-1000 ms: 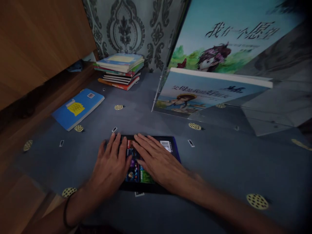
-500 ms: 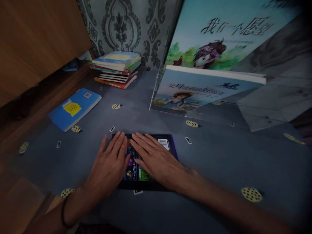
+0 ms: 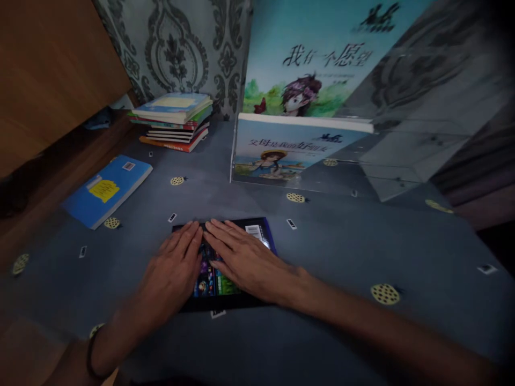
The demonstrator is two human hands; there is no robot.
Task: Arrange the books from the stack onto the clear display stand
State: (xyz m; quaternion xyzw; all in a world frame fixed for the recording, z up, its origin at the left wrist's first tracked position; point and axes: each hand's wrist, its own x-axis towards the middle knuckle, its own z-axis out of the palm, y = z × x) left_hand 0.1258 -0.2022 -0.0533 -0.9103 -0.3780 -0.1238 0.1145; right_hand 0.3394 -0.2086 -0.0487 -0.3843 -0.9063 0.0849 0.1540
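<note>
At my far left a brown wooden cabinet (image 3: 52, 69) looms over the edge of the gray pineapple-print tablecloth (image 3: 330, 246). Just right of it a blue paperback (image 3: 108, 194) with a yellow patch lies flat, set at a slant. Farther back, a stack of books (image 3: 173, 126) stands near the damask-patterned wallpaper (image 3: 175, 48), a pale blue cover on top.

A dark band (image 3: 92, 356) circles my left wrist. My left hand (image 3: 175, 271) rests flat, fingers stretched out and close together, on the left part of a black-covered book (image 3: 227, 284), which lies on the cloth right in front of me. My right hand (image 3: 245, 262) is just beside it, also flat and outstretched, covering the book's middle; a barcode (image 3: 253, 231) shows past its fingers.

Behind, to the right, a clear acrylic stand (image 3: 396, 179) props up a turquoise-covered book (image 3: 316, 61) above a blue-covered book (image 3: 298, 147).
</note>
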